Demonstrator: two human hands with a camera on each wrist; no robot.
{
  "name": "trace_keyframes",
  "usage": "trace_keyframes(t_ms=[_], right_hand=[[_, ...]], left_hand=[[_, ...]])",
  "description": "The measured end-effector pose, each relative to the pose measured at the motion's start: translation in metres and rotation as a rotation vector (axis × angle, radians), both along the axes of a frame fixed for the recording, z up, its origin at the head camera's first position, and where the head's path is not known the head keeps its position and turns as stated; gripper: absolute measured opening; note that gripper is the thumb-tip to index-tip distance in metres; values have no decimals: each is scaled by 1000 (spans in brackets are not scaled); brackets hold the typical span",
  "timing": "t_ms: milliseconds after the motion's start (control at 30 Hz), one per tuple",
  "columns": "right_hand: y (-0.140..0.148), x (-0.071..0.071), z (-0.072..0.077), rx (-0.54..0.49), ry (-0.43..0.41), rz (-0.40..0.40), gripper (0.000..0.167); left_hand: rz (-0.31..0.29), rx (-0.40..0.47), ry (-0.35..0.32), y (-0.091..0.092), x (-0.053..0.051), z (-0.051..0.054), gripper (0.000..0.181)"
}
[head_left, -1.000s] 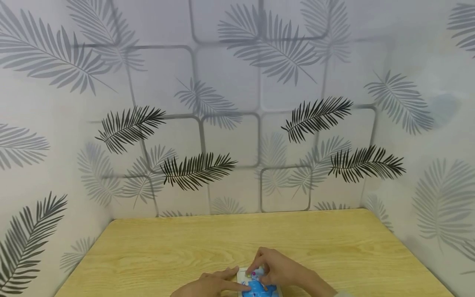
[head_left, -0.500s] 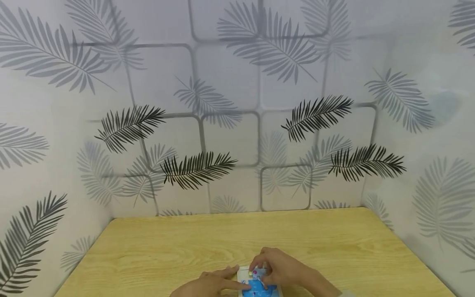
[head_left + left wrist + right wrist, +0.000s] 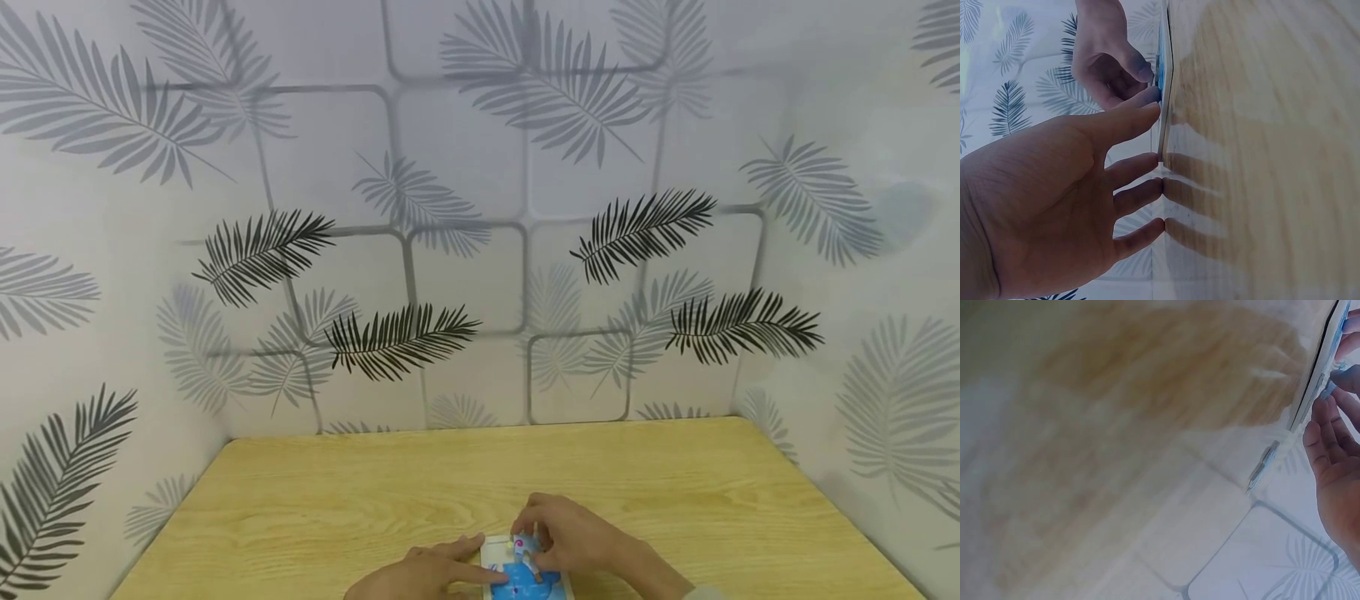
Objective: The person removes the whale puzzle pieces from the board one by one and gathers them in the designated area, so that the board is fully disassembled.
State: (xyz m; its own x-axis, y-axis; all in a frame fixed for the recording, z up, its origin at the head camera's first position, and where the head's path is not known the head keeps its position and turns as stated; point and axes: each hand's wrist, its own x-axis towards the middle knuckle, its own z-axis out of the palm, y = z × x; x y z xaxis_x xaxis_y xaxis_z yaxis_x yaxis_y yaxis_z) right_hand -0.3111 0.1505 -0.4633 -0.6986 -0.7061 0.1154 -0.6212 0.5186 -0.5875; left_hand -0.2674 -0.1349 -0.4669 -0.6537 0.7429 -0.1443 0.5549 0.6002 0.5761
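Note:
A small flat puzzle board (image 3: 497, 551) with a pale rim and a bright blue picture lies on the table at the front edge of the head view. My left hand (image 3: 422, 573) rests at its left side, one finger touching the blue part; in the left wrist view the fingers (image 3: 1138, 195) are spread, with tips down on the board's edge and the table. At the upper right of the board, my right hand (image 3: 576, 533) pinches a light-blue puzzle piece (image 3: 525, 548) with a pink mark. The right wrist view shows that piece (image 3: 1329, 389) between thumb and fingertips.
A wood-grain table (image 3: 360, 492) extends beyond the board to a leaf-patterned wall (image 3: 465, 275), with side walls left and right. A thin flat bluish item (image 3: 1263, 467) lies on the table near the board in the right wrist view.
My right hand has shifted slightly right and away from me with the piece, which has turned a little. More of the pale board shows at its upper left. The left hand stays put.

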Motion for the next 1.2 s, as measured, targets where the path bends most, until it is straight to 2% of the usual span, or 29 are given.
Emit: trace_keyframes(t_ms=[167, 333, 400, 567, 667, 900, 1067, 1200], right_hand=[[5, -1, 3, -32, 21, 6, 32], [14, -3, 9, -64, 61, 11, 32], [20, -5, 9, -80, 78, 15, 30], [44, -6, 8, -139, 62, 21, 17], [62, -5, 7, -170, 68, 32, 16], [106, -3, 3, -177, 169, 5, 18], [128, 0, -2, -171, 177, -12, 21], [140, 1, -7, -171, 180, 4, 24]], left_hand=[[-29, 5, 18, -3, -6, -12, 49], [-6, -26, 7, 0, 2, 4, 49], [-1, -54, 22, 3, 4, 10, 47], [13, -77, 58, 7, 10, 17, 41], [21, -49, 59, 8, 13, 19, 39], [9, -35, 56, 6, 14, 19, 40], [17, -33, 38, 5, 15, 20, 40], [12, -3, 37, 3, 16, 20, 43]])
